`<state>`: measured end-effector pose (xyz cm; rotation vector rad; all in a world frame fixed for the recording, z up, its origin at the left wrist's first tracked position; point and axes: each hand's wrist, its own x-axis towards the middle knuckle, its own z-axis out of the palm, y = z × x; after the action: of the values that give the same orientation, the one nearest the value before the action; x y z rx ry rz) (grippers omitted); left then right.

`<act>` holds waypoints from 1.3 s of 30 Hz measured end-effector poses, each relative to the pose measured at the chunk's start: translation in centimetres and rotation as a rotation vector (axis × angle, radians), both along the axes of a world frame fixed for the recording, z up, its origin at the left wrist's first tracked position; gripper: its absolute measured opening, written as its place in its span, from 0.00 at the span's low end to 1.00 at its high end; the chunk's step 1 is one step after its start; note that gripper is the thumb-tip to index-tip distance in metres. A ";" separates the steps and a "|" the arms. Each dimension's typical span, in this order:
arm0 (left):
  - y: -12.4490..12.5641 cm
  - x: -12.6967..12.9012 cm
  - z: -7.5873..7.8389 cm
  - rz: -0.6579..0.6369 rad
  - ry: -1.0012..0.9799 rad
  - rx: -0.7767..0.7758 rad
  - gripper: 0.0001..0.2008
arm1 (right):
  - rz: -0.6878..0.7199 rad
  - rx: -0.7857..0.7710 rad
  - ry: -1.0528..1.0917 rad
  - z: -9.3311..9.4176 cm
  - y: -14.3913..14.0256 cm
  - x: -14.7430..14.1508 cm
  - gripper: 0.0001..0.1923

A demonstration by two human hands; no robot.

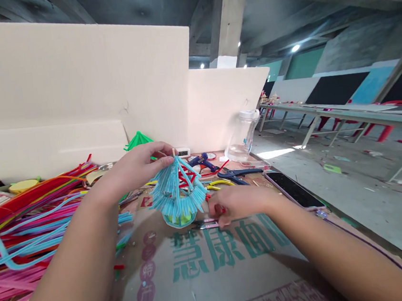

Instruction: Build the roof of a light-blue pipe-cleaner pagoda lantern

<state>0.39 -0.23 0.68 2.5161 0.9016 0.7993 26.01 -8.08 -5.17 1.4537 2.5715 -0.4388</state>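
The left hand (pixel 136 167) is pinching the tip of a light-blue pipe-cleaner umbrella (pixel 178 193) above the cardboard-covered worktop (pixel 235 271), while the right hand (pixel 235 204), fingers curled, is gripping a small red-handled tool (pixel 208 223) beside it, apparently mid-assembly.

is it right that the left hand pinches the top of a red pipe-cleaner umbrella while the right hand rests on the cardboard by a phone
Not quite: the pipe-cleaner umbrella is light blue, not red, as the head view shows. The rest stands: the left hand pinches its top, and the right hand rests on the printed brown cardboard sheet, near the black flat phone.
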 end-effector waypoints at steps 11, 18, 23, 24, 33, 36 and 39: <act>-1.5 0.7 0.5 -0.022 -0.105 0.020 0.11 | 0.057 0.224 -0.131 -0.6 -0.7 -1.2 0.10; -2.2 0.8 0.7 -0.045 -0.116 0.033 0.12 | -0.271 0.444 0.032 3.8 -1.2 2.0 0.16; -2.5 1.2 0.9 -0.043 -0.148 0.094 0.10 | -0.408 0.482 -0.061 4.5 -1.7 2.9 0.18; -2.4 1.2 0.8 -0.028 -0.155 0.104 0.10 | -0.414 0.430 -0.078 4.4 -1.7 3.0 0.18; -3.4 0.9 0.9 -0.097 0.003 -0.081 0.19 | -0.349 0.322 -0.123 2.8 -0.6 3.5 0.14; -4.7 1.3 1.1 -0.157 0.037 -0.043 0.21 | -0.329 0.303 -0.103 2.5 -0.7 3.0 0.15; -4.7 1.6 1.2 -0.076 0.022 -0.016 0.16 | -0.312 0.233 -0.079 2.3 -0.6 2.7 0.15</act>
<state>1.96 -4.89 1.86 2.5334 0.8114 0.7393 28.68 -8.67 -2.87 1.9221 2.4042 -0.1145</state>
